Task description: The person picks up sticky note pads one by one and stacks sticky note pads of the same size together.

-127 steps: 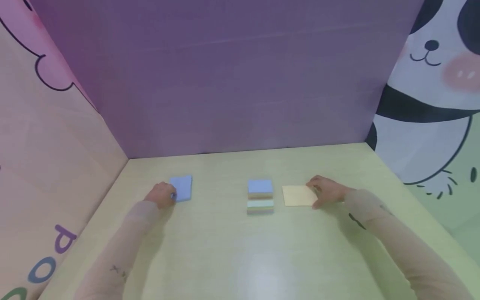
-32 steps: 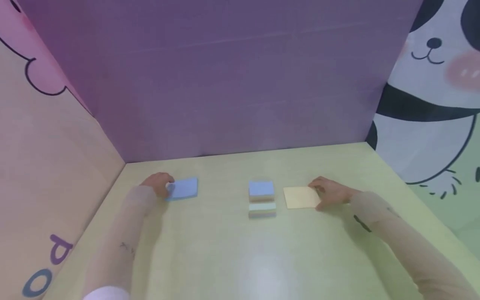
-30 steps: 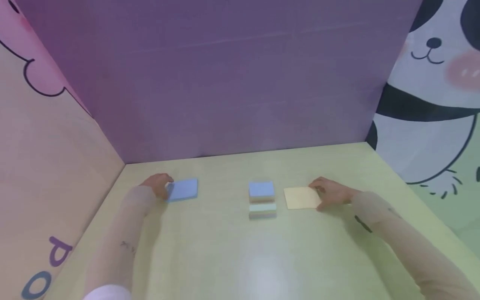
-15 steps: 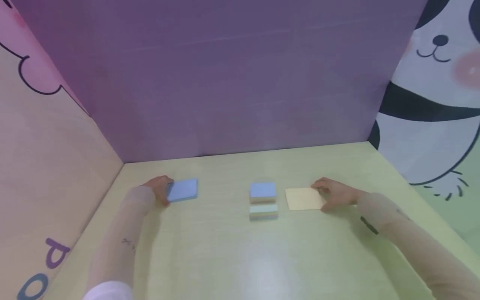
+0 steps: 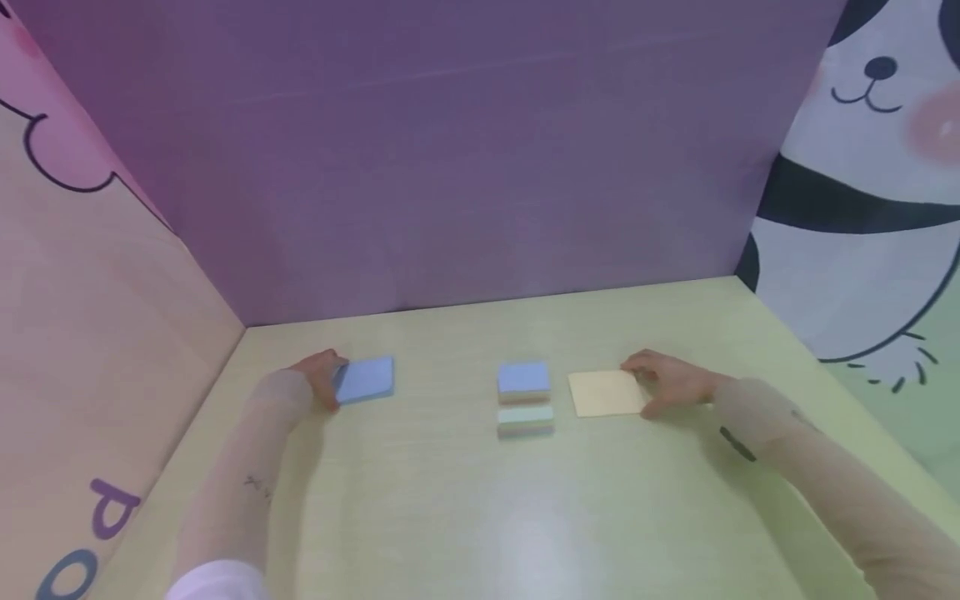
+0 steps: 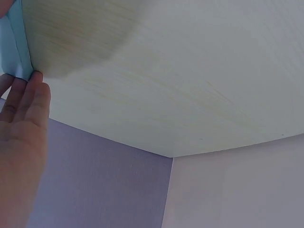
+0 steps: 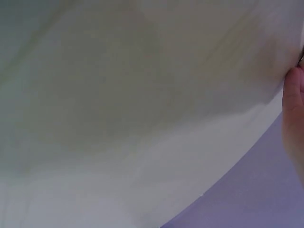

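A light blue pad of sticky notes (image 5: 366,379) lies on the left part of the table. My left hand (image 5: 321,379) grips its left end, fingers on the far side and thumb at the near corner. In the left wrist view, the fingertips (image 6: 35,78) press against the edge of the blue pad (image 6: 21,42). At the right, my right hand (image 5: 671,383) holds a flat pale yellow sticky-note pad (image 5: 606,393) by its right end, thumb near and fingers far. The right wrist view catches only part of the right hand (image 7: 294,109); the yellow pad is out of that frame.
Between the hands lie two small stacks: one blue on top (image 5: 523,378), and nearer, a pale green-topped one with coloured layers (image 5: 525,418). A purple wall (image 5: 480,208) rises behind the pale wooden table (image 5: 435,500); printed panels flank it.
Over the last few seconds my left hand has turned the blue pad so its longer side runs sideways, and the thumb has come to the near corner. The right hand keeps its place on the yellow pad.
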### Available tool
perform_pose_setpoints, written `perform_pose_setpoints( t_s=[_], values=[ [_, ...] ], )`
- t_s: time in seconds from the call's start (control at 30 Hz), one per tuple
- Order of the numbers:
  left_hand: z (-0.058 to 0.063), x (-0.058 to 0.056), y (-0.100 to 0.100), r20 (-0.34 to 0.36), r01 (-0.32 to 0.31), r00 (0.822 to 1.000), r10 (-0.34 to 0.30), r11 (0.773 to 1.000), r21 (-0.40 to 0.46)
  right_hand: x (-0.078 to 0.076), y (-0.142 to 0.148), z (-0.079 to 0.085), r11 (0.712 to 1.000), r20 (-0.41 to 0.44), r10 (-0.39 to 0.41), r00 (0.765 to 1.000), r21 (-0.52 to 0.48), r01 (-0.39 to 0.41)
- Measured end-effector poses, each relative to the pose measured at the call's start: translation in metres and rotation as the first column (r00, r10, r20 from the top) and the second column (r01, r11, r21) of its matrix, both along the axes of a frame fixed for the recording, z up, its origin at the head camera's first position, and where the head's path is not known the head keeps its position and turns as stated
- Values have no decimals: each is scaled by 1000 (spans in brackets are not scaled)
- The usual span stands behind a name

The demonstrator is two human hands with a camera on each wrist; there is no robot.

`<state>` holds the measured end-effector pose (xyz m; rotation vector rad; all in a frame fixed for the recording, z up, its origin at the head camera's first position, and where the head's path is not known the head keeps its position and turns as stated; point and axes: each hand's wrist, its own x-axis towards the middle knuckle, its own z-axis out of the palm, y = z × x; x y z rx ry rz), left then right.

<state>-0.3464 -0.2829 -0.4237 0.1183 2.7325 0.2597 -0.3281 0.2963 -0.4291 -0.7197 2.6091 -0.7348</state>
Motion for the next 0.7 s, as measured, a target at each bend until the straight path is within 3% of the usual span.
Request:
perform_pose_setpoints(
  t_s=[0.37, 0.7],
  values=[
    [0, 3, 3, 8, -10, 1000, 10, 1000, 22, -1, -2, 0, 1000, 24, -23, 999, 11, 22],
    [-4, 2, 6, -2, 5, 1000, -5, 1000, -1, 1, -1, 1, 999, -7, -16, 1000, 27, 16]
  ],
)
